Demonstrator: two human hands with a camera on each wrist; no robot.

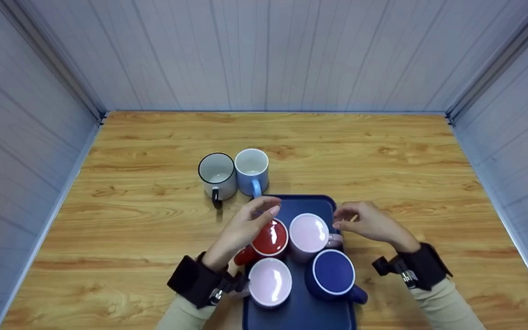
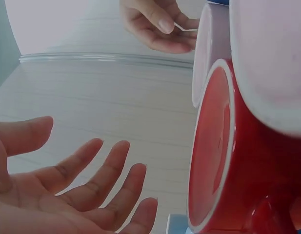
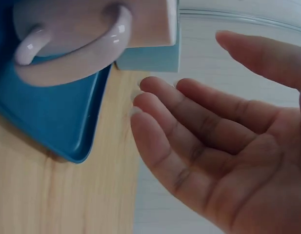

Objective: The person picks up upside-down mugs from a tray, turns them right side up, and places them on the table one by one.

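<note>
A dark blue tray (image 1: 298, 316) bears several mugs turned bottom up: a red mug (image 1: 271, 237), a pink mug (image 1: 309, 233) on its right, a nearer pink mug (image 1: 270, 283) and a dark blue mug (image 1: 333, 272). My left hand (image 1: 248, 224) hovers at the far left side of the red mug, fingers relaxed and apart, as the left wrist view also shows. Just right of the farther pink mug's handle (image 3: 77, 61) is my right hand (image 1: 371, 222), its palm empty and fingers loosely bent.
Beyond the tray's far left corner, a white mug with a black rim (image 1: 218, 176) and a light blue mug (image 1: 252, 174) stand upright side by side on the wooden table (image 1: 131, 220). Pale panel walls (image 1: 264, 55) enclose the back and sides.
</note>
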